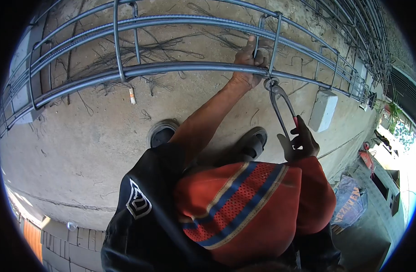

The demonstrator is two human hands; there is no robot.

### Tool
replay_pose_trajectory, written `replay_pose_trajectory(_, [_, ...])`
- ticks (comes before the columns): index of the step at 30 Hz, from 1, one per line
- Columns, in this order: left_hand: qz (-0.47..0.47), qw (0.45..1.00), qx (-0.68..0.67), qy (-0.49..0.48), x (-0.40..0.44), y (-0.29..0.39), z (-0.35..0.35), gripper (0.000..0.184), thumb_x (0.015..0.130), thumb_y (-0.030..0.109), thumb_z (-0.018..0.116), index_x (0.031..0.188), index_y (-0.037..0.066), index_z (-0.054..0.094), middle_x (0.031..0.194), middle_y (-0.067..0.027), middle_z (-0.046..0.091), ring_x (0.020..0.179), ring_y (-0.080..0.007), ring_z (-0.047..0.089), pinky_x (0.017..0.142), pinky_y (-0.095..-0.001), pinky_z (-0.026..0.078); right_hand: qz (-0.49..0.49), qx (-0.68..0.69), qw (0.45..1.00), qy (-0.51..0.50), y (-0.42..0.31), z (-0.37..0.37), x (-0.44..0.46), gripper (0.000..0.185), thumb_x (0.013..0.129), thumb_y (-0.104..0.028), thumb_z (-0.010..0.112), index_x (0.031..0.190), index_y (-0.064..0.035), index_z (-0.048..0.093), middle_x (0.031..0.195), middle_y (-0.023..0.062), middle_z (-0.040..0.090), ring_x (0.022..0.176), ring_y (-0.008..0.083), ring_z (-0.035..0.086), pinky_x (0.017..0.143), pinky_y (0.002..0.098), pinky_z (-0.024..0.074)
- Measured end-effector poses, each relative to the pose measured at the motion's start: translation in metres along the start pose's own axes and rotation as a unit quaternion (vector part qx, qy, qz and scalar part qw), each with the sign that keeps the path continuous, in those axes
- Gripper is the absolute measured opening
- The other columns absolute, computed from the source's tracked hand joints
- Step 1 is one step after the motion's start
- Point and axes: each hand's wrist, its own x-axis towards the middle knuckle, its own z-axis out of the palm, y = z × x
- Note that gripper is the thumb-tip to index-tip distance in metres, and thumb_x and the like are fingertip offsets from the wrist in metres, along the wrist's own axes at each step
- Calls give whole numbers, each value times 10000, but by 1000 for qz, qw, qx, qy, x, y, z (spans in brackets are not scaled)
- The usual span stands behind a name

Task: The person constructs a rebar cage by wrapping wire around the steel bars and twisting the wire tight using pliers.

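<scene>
A cage of long ribbed rebars (185,68), joined by bent steel stirrups (276,43), stretches across the upper view. Reaching under the near rebar, my left hand (249,59) has its fingers curled around a stirrup leg inside the cage, thumb pointing up. My right hand (303,141) is closed on the handles of a pair of end-cutting nippers (277,93); red grip shows on one handle. The nippers' jaws are at the near rebar where a stirrup crosses it. Whether wire sits between the jaws is too small to tell.
Loose tie wire (140,52) lies scattered on the concrete floor (94,136) beneath the cage. A pale block (323,111) stands at right, near a cage end. More rebar (353,27) is piled at upper right. My shoes (162,131) are just below the cage.
</scene>
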Motion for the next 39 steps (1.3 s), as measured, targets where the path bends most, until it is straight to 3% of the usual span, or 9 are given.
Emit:
replay_pose_trajectory(4, [-1, 1000, -14, 10, -3, 1, 4, 487, 858, 529, 523, 974, 61, 589, 466, 63, 308, 373, -81, 315, 348, -242, 278, -180, -241, 941, 153, 13, 3, 10, 708, 682, -284, 769, 1313, -189, 461, 800, 80, 600, 618, 235, 586, 516, 353, 476])
replay_pose_trajectory(8, [12, 1000, 0, 6, 0, 0, 0, 457, 864, 503, 533, 959, 62, 603, 468, 59, 309, 382, -80, 311, 359, -229, 266, -16, -205, 979, -1, 17, 11, 6, 579, 774, -297, 689, 1299, -212, 460, 684, 96, 573, 517, 282, 537, 576, 403, 474])
replay_pose_trajectory(13, [25, 999, 25, -2, 3, -1, -2, 434, 867, 491, 536, 954, 71, 605, 471, 55, 303, 390, -75, 297, 378, -224, 267, 189, 283, 884, -320, 15, -12, 22, 629, 883, -597, 383, 968, -31, 645, 512, 83, 496, 398, 174, 462, 372, 321, 351])
replay_pose_trajectory(19, [36, 999, -11, 1, -3, -2, -3, 474, 849, 483, 572, 897, 11, 594, 462, 37, 313, 392, -104, 348, 374, -247, 276, 192, 412, 807, -377, 27, 14, 10, 702, 909, -595, 278, 901, 15, 625, 485, 103, 497, 366, 199, 486, 365, 304, 392])
replay_pose_trajectory(22, [42, 999, -6, 3, -4, -1, 2, 492, 845, 491, 572, 896, 2, 594, 457, 37, 315, 387, -106, 350, 377, -249, 275, 116, 461, 815, -332, 23, 0, 10, 556, 881, -494, 488, 1014, 39, 575, 493, 111, 525, 397, 195, 535, 396, 272, 418])
replay_pose_trajectory(25, [33, 999, -4, 5, -3, 1, 2, 491, 855, 517, 536, 937, 37, 598, 452, 55, 309, 357, -81, 289, 352, -236, 246, 95, 189, 959, -186, -16, -21, 4, 585, 672, -58, 762, 1195, -8, 504, 568, 112, 573, 420, 155, 540, 375, 248, 386])
replay_pose_trajectory(32, [37, 999, -23, -8, 0, -4, -2, 496, 869, 502, 524, 916, 15, 604, 449, 46, 309, 357, -89, 281, 350, -237, 234, -118, -188, 971, 92, 2, -2, -2, 566, 806, -223, 656, 1329, -179, 441, 786, 130, 605, 559, 265, 599, 523, 387, 484])
replay_pose_trajectory(36, [52, 999, 1, 3, 5, -4, -4, 500, 869, 489, 531, 922, -3, 605, 453, 36, 298, 366, -98, 279, 357, -242, 233, -60, -195, 979, -13, 22, 5, 6, 439, 871, -311, 559, 1293, -221, 477, 661, 121, 577, 473, 305, 520, 518, 415, 456])
replay_pose_trajectory(39, [54, 998, 5, -5, 4, -1, -3, 494, 870, 486, 532, 930, 2, 606, 457, 37, 302, 372, -96, 282, 363, -238, 241, 200, 197, 923, -262, -8, -22, 20, 515, 917, -482, 417, 1107, -31, 577, 449, 50, 445, 362, 161, 417, 375, 297, 336])
